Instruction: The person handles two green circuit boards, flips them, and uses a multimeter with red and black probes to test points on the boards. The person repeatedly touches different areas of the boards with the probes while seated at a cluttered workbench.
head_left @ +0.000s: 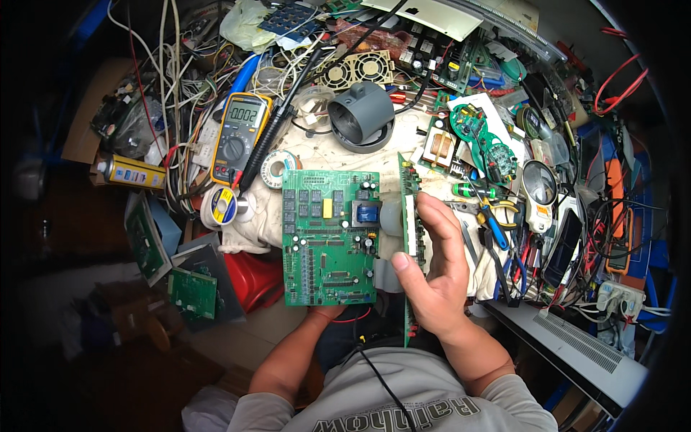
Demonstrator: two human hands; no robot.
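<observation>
My left hand holds a large green circuit board from below at its near edge; its fingers are hidden underneath. The board's component side faces up, with a blue transformer, a yellow part and several dark relays. In my right hand is a second green circuit board, tilted up so that it shows almost edge-on. My right thumb and fingers grip it around a white strip along its side. A grey flat cable shows in the gap between the two boards.
Beyond the boards lie a yellow multimeter, solder spools, a grey cylindrical housing and loose cables. Pliers, a screwdriver and a magnifier crowd the right side. A red stool stands below at left.
</observation>
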